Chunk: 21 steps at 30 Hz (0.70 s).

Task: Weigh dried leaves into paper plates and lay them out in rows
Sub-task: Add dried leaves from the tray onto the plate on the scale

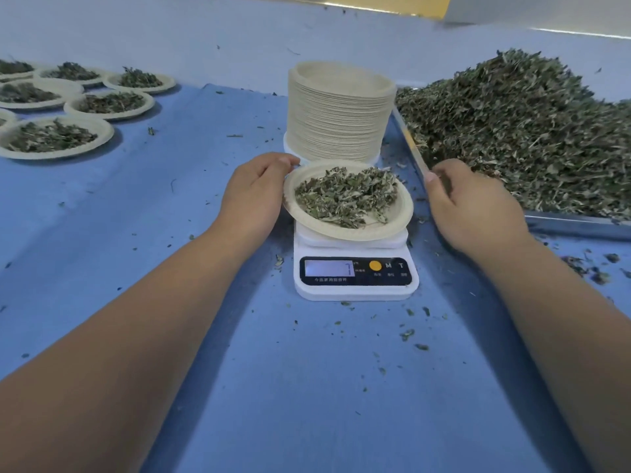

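Note:
A paper plate [392, 221] heaped with dried leaves [345, 196] sits tilted on the white digital scale [355, 274] at the centre. My left hand [254, 196] pinches the plate's left rim between thumb and fingers. To the right of the plate, my right hand [474, 209] hovers with loosely curled fingers by the edge of the metal tray [577, 223]; whether it holds leaves is hidden. A big pile of dried leaves [522, 131] fills that tray.
A tall stack of empty paper plates [339, 114] stands right behind the scale. Several filled plates [109, 104] lie in rows at the far left on the blue cloth [205, 336]. Loose leaf bits are scattered around the scale.

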{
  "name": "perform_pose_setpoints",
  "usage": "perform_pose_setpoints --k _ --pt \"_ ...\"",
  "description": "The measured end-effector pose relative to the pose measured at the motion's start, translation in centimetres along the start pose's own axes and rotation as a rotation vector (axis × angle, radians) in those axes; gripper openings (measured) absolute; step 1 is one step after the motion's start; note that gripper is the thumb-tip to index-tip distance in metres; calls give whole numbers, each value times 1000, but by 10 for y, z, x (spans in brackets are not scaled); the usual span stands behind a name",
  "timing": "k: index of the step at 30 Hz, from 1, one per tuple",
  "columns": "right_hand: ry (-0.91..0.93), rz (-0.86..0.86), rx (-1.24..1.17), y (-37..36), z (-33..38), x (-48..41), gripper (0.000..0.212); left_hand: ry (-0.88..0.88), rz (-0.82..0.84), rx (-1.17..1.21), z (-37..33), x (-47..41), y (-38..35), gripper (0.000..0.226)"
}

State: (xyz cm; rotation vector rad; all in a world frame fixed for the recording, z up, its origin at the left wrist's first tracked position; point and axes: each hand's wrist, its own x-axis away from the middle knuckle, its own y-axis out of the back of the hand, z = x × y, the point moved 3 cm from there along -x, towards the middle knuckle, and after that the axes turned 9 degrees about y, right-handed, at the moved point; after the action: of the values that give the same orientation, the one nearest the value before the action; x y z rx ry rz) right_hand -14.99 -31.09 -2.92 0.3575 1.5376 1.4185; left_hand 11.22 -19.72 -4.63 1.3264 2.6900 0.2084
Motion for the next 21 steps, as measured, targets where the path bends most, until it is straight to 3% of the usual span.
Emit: perform_pose_setpoints --k 3,11,16,21 --pt "-40 95 195 -3 3 3 45 -16 11 -11 1 -1 -2 24" --pt "-9 88 188 -2 6 3 44 -29 51 -47 1 3 -4 19" --pt "1 132 231 -1 4 3 29 17 43 -17 1 2 -5 34" --pt "164 -82 -33 12 25 7 44 105 74 71 -2 3 -12 37"
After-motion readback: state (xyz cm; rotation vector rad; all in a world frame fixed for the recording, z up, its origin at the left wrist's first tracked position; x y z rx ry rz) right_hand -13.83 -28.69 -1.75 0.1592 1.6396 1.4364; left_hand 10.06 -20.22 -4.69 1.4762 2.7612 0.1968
